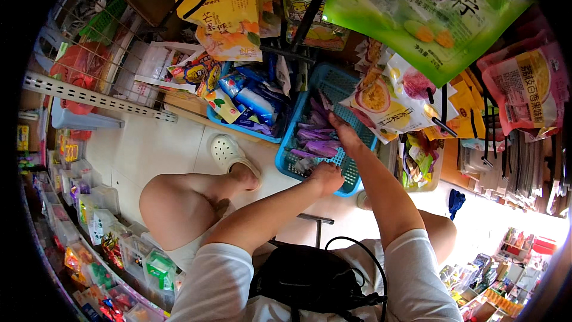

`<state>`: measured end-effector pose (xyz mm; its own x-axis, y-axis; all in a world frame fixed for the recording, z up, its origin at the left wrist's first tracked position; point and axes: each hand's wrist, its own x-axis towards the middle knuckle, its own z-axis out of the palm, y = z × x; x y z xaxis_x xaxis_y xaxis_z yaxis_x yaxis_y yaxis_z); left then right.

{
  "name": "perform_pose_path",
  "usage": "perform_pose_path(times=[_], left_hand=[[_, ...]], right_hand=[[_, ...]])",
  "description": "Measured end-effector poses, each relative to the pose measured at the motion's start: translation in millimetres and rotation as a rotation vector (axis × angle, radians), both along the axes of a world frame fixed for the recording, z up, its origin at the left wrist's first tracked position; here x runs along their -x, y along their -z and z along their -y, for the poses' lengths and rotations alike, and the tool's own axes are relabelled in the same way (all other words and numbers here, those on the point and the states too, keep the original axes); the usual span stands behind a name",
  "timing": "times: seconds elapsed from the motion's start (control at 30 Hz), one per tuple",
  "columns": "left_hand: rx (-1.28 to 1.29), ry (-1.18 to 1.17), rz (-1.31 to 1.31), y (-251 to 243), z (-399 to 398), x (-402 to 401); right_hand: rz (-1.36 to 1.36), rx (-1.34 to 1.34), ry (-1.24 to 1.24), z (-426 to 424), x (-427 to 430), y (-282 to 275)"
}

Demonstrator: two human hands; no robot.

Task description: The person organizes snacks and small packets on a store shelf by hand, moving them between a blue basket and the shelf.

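A blue plastic basket with perforated walls stands on the floor before me. Purple snack packets lie in a row inside it, mostly along its left side. My right hand reaches over the right part of the basket, its fingers down beside the purple packets. At the near end, my left hand is inside the basket with its fingers curled, close to a clear-and-grey wrapper. The fingertips of both hands are partly hidden, so a firm hold cannot be made out.
Another blue basket holds blue packets on the left. Large hanging bags, one green and one yellow, jut out on hooks above. Clear bins line the left shelf. My clog rests on the tiled floor.
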<state>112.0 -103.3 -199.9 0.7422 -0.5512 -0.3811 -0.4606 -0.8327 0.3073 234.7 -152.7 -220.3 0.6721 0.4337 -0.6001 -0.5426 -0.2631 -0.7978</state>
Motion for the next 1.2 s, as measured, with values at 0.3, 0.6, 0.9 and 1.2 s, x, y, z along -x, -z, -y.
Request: perform_pose_path(times=[0.3, 0.6, 0.9, 1.2], left_hand=[[0.006, 0.038, 0.179, -31.1, -18.1, -3.7], [0.053, 0.021, 0.426, -36.5, -105.9, 13.3], [0.201, -0.057, 0.387, -31.9, -86.5, 8.2], [0.175, -0.152, 0.485, -23.1, -72.3, 17.9]], right_hand=[[0.050, -0.022, -0.008, 8.1, -6.2, 17.4], [0.024, -0.128, 0.060, -1.4, -10.8, 13.4], [-0.172, -0.289, 0.514, 18.8, 9.2, 39.8], [-0.302, -0.499, 0.454, 0.6, 35.3, 5.3]])
